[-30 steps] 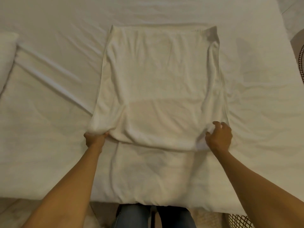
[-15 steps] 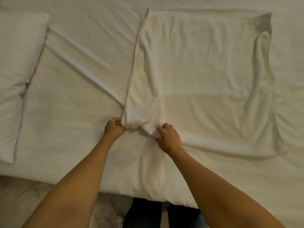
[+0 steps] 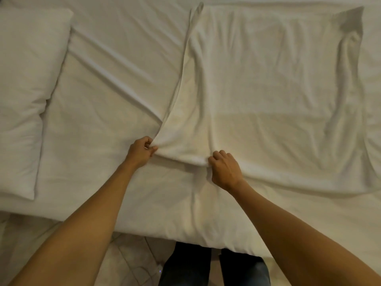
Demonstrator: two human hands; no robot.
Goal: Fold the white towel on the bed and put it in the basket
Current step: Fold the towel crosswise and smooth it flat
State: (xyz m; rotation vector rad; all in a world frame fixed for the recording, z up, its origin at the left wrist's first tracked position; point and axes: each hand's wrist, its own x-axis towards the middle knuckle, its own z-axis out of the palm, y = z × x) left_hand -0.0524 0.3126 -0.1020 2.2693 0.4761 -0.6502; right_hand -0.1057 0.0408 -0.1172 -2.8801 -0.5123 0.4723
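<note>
Towel (image 3: 268,96) is lying spread on the bed (image 3: 107,89), folding barely begun; left hand (image 3: 140,150) and right hand (image 3: 225,169) fingers are pinching its near-left corner. Basket is not showing.

White towel (image 3: 268,96), white sheet (image 3: 115,96), white pillow (image 3: 24,89), seemingly dark trousers (image 3: 185,265)

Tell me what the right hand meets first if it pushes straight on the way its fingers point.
The right hand already grips the white towel's near edge; pushing on up-left, it would likely meet only more towel lying on the bed.
</note>
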